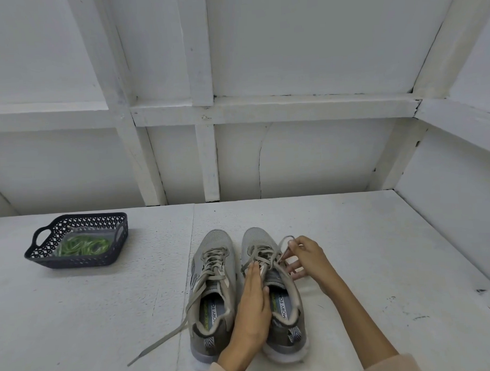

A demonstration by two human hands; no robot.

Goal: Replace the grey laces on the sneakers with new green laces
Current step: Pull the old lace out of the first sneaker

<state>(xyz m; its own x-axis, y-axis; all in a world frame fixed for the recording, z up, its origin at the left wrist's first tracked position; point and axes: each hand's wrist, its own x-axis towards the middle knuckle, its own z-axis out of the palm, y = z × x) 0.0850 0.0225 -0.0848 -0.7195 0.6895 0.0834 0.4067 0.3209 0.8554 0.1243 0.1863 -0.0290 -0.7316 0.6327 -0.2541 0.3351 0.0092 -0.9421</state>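
Lower centre, the left hand (253,301) lies flat on the right-side sneaker (258,237), steadying it; the right hand (307,259) pinches its grey lace (261,253); best draw it eyelet by eyelet; green laces (83,245) wait mid-left.

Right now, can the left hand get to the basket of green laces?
Probably yes. The left hand lies flat on the right sneaker, holding nothing. Only the left sneaker sits between it and the open-topped basket, though it looks like a long stretch left.
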